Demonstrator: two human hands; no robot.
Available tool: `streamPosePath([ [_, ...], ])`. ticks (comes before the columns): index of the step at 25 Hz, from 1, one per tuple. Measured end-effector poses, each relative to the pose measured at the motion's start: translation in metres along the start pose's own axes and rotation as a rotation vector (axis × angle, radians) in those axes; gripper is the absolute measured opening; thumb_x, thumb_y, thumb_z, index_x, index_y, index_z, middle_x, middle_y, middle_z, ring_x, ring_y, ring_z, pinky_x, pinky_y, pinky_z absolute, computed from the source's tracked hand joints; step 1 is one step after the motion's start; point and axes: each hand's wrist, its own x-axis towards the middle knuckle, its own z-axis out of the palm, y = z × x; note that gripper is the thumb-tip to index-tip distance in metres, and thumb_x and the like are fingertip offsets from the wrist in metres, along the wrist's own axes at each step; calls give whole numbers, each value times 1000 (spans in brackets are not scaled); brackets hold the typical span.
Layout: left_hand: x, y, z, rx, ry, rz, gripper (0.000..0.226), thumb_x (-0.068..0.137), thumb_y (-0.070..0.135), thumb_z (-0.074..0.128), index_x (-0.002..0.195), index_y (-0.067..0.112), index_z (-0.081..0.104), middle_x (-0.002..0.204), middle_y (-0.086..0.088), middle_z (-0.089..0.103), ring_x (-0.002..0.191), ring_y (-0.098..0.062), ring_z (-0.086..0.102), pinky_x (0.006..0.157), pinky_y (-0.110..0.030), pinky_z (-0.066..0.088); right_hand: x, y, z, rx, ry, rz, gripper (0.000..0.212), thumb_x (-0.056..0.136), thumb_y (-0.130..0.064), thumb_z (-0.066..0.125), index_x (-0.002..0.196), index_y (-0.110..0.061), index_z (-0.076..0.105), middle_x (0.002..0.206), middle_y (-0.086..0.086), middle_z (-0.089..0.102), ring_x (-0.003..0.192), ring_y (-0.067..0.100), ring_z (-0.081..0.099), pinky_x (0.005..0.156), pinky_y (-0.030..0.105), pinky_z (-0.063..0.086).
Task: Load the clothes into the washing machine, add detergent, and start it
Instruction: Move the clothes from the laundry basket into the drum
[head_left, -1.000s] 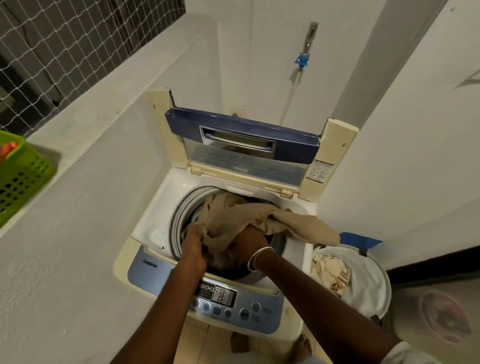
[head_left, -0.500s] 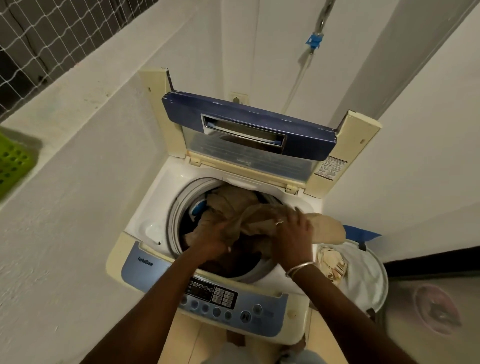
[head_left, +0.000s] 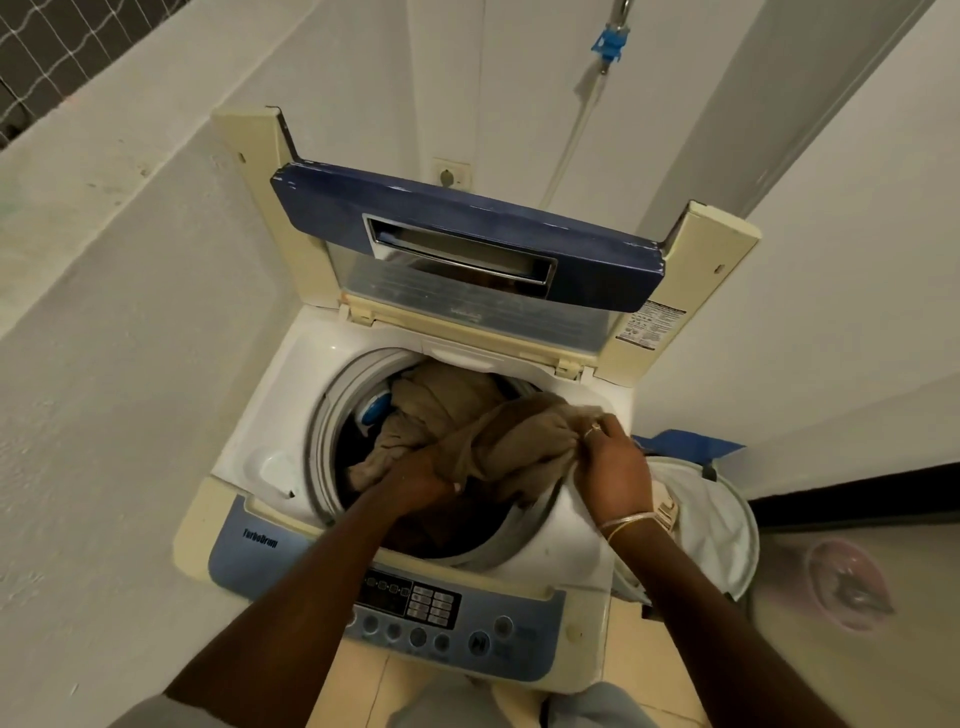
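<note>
A top-loading washing machine (head_left: 270, 457) stands in front of me with its blue lid (head_left: 467, 228) folded up and back. A tan garment (head_left: 467, 421) lies bunched over the round drum opening, partly inside the drum. My left hand (head_left: 421, 480) grips its lower folds over the drum. My right hand (head_left: 613, 457) grips the garment's right end at the drum's right rim. Darker clothes show deeper in the drum. The blue control panel (head_left: 431, 618) runs along the machine's near edge.
A white laundry bag (head_left: 717, 519) with some cloth in it stands to the right of the machine. White walls close in on the left and right. A hose with a blue clip (head_left: 608, 44) hangs on the back wall. A wall socket (head_left: 452, 174) sits behind the lid.
My right hand has shifted from the drum's middle to its right rim, gathering the garment's trailing end in from the machine's right side. More of the tan cloth now lies inside the drum.
</note>
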Motion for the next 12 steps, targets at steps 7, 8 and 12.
streamPosePath([
  [7, -7, -24, -25, -158, 244, -189, 50, 89, 32, 62, 133, 13, 47, 115, -7, 63, 100, -24, 64, 80, -34, 52, 30, -113, 63, 358, -254, -63, 40, 96, -22, 54, 131, -2, 54, 126, 13, 60, 117, 24, 56, 104, 33, 41],
  [8, -7, -29, -30, -192, 283, -243, 54, 89, 31, 63, 136, 10, 45, 119, -11, 63, 104, -28, 63, 82, -35, 51, 32, -113, 78, 194, -288, -137, 47, 99, -29, 46, 137, -2, 48, 134, 15, 55, 124, 28, 52, 111, 36, 36],
  [12, -3, -40, -39, -176, 328, -245, 61, 89, 23, 61, 144, 11, 36, 133, -21, 52, 114, -37, 57, 94, -44, 51, 43, -87, 123, -129, -421, -257, 75, 89, -48, 46, 154, -20, 21, 159, 14, 21, 143, 41, 26, 117, 52, 27],
])
